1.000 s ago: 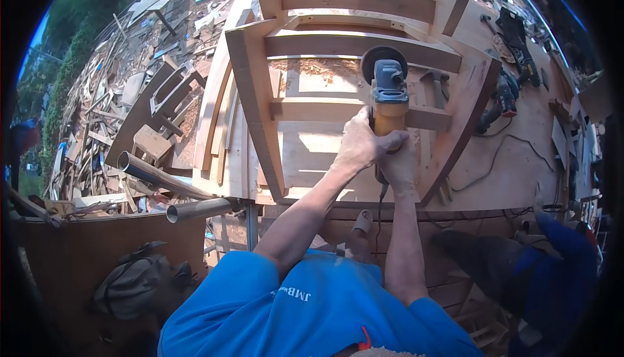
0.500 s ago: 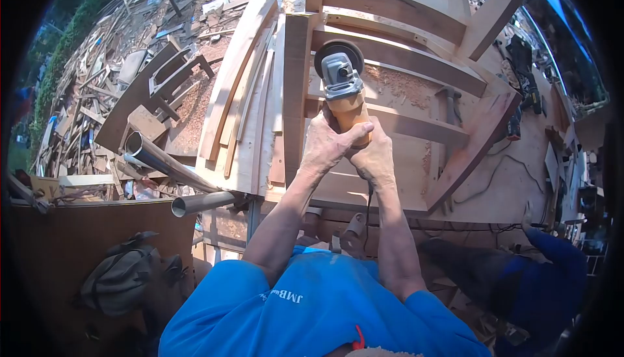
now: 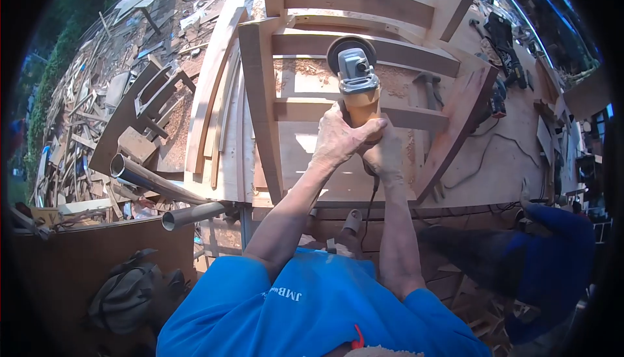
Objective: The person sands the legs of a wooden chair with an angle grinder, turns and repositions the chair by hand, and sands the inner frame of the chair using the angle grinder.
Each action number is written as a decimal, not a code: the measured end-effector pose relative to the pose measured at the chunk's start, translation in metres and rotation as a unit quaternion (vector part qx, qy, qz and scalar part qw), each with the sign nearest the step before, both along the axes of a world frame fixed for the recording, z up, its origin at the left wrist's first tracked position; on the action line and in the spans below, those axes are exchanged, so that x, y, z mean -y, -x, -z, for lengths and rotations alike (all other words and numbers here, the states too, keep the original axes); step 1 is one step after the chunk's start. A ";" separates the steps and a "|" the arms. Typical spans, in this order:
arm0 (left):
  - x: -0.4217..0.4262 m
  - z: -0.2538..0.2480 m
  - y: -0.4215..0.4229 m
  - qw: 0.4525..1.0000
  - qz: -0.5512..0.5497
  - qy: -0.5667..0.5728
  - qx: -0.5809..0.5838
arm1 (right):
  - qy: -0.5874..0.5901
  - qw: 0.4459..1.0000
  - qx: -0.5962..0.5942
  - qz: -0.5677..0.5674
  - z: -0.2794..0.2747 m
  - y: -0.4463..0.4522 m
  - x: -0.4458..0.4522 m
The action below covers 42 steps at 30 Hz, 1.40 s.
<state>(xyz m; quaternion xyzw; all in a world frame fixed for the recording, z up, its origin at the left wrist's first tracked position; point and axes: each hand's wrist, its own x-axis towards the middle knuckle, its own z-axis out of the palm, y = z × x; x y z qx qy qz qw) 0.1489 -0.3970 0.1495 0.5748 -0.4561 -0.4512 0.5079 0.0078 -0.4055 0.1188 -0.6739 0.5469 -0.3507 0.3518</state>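
Both my hands are closed round the yellow body of an angle grinder point(image 3: 359, 90), its grey metal head and dark round disc pointing away from me. My left hand point(image 3: 339, 137) wraps the body from the left, thumb across the top. From the right and below, my right hand point(image 3: 383, 155) grips its rear end; some fingers are hidden underneath. A cord hangs down from the tool toward me. Beneath the grinder lies a wooden frame with side posts point(image 3: 260, 103) and several crossbars point(image 3: 416, 118). The disc appears above a crossbar; contact cannot be made out.
Wooden strips point(image 3: 218, 110) lie left of the frame. A hammer point(image 3: 429, 89) rests inside it. Power tools point(image 3: 504, 48) and a loose cord lie on the right. Metal pipes point(image 3: 195, 217) stick out at the lower left. A person in dark blue point(image 3: 552, 253) is at the lower right.
The grinder and both hands have shifted slightly right relative to the frame. The frame and worktable appear further left in view, and the left post looks more tilted.
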 end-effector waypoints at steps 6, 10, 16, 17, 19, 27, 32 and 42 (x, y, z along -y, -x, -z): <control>0.021 -0.007 0.066 0.997 0.057 -0.015 0.054 | -0.018 0.996 0.059 0.066 0.001 0.063 0.003; 0.037 0.002 0.111 0.994 0.103 0.020 -0.011 | 0.005 0.988 0.113 0.109 0.036 0.107 0.010; 0.048 -0.009 0.139 0.992 0.116 -0.002 0.054 | -0.038 0.979 0.143 0.141 0.033 0.130 0.015; 0.048 -0.009 0.137 0.993 0.112 0.001 0.046 | -0.037 0.980 0.134 0.141 0.036 0.129 0.017; 0.044 -0.008 0.125 0.995 0.098 0.006 0.030 | -0.036 0.983 0.116 0.135 0.047 0.120 0.019; 0.021 -0.007 0.043 0.999 0.029 -0.003 0.020 | -0.038 0.996 0.064 0.054 0.012 0.039 0.010; 0.006 -0.001 -0.010 1.000 -0.008 -0.002 0.003 | -0.004 0.999 0.047 -0.013 0.005 -0.010 0.007; -0.016 0.004 -0.072 0.996 -0.065 0.029 -0.053 | -0.052 0.997 -0.002 -0.054 -0.038 -0.079 -0.006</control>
